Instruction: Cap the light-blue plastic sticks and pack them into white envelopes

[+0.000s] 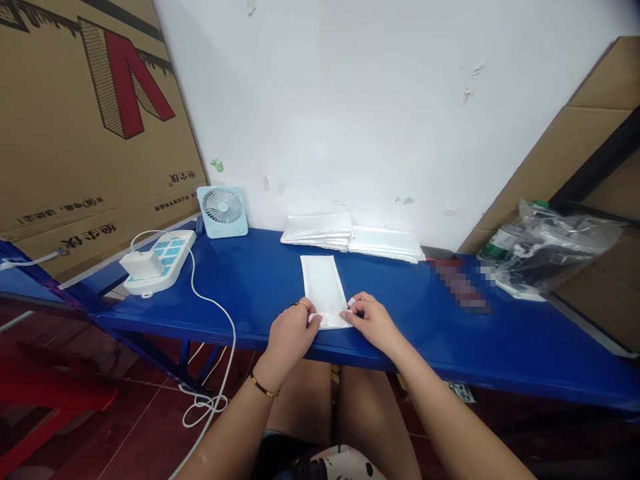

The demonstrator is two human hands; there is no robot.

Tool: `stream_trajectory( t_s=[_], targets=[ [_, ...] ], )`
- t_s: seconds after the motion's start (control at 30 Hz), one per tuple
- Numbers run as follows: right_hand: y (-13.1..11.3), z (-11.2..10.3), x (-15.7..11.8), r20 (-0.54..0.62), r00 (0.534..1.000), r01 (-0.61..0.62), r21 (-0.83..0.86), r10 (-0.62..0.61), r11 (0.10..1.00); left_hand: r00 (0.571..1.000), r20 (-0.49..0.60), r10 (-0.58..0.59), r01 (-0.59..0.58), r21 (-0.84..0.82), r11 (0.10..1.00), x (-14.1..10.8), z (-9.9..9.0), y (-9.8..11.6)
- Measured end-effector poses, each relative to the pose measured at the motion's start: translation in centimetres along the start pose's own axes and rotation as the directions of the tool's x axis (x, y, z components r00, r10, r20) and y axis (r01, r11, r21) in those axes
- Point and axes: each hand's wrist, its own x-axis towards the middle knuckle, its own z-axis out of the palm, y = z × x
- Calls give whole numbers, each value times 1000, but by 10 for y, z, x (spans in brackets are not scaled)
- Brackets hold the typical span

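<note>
A flat white padded mailer (323,283) lies on the blue table with its near end toward me. My left hand (295,327) pinches its near left corner between thumb and fingers. At the near right corner, my right hand (369,320) has its thumb and fingers closed on the edge. The near strip of the mailer looks clear and crinkled. Behind it, against the wall, lie two stacks of similar white mailers, a left stack (317,230) and a right stack (385,242).
A light blue fan (223,212) and a power strip (170,263) with a white plug stand at the left; a white cable (220,303) hangs over the edge. Plastic-wrapped items (545,250) sit at the right. A large cardboard box (90,153) stands at the left.
</note>
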Motion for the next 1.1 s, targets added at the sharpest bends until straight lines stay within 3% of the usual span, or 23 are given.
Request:
stream_trajectory(
  t_s=[0.13, 0.23, 0.33, 0.53, 0.67, 0.77, 0.83, 0.93, 1.0, 1.03, 1.1],
  targets=[
    [2, 2, 2, -36, 999, -1, -45, -1, 999, 1000, -21, 9, -9, -3, 1000, 5, -2, -1],
    [3, 3, 2, -86, 996, 24, -37, -27, 999, 967, -108, 233, -230, 41, 972, 1, -3, -3],
    [3, 4, 2, -102, 993, 54, -21, -56, 998, 908, -47, 416, -413, 54, 909, -2, -4, -8],
    [-6, 0, -6, -111, 975, 178, -125, -192, 976, 873, 88, 479, -487, 166, 857, 4, -4, -13],
    [-23, 1, -14, -44, 919, 348, -376, -392, 859, 842, 91, 532, -533, 297, 793, 7, -1, -8],
    [-33, 5, -9, 86, 876, 448, -504, -474, 738, 823, 12, 568, -538, 339, 772, 10, -1, -6],
    [-36, 3, -2, 108, 854, 479, -546, -509, 688, 802, -61, 595, -549, 318, 773, 16, -5, -4],
    [-36, -21, 9, -20, 844, 459, -491, -536, 740, 763, -245, 599, -565, 198, 801, 29, -20, 5],
    [-30, -50, 16, -231, 853, 372, -359, -467, 856, 763, -378, 524, -532, 94, 842, 38, -32, 11],
    [-24, -67, 21, -353, 864, 274, -265, -358, 924, 768, -428, 476, -508, 46, 860, 43, -36, 13],
    [-5, -103, 31, -597, 800, 92, 28, -57, 995, 778, -487, 397, -473, -39, 880, 52, -40, 13]
  ],
)
